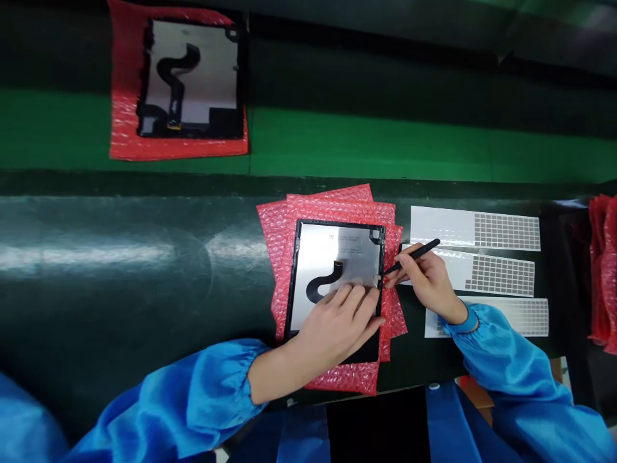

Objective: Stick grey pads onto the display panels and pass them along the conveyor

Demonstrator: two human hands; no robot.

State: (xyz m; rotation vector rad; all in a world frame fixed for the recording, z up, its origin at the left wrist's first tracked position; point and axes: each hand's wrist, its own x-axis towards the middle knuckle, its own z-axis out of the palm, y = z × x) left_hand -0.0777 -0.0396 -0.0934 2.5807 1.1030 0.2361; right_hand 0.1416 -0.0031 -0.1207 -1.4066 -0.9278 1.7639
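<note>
Two panels are shown. The first panel (357, 244) lies flat on the worktop (120, 276) directly before me, silver face up, on a pile of red wrap (280, 225); at least two sheets of wrap can be told apart, set at differing angles. One black cable (332, 278) curves across this panel, its lower part hidden by my left hand.

My left grip (337, 318) rests on the panel's lower right part, fingers bent a little and slightly spread, pressing down from above and pinching nothing that I can see. My right grip (431, 283) pinches one slim black tool (421, 249) between thumb and fingers; the tool is tilted, its lower end at the panel's right edge. Whether the tip touches the edge I cannot tell.

To the right lie three white sheets, one above another: the top sheet (443, 225), the middle sheet (501, 274), partly behind my right hand, and the bottom sheet (523, 317), partly covered by my sleeve (506, 354). Each bears a grid of small grey rectangles.

The second panel (212, 71), with one black cable of its own, lies at upper left on red wrap, well apart from both hands. One red bundle (602, 270) stands at the right margin.
</note>
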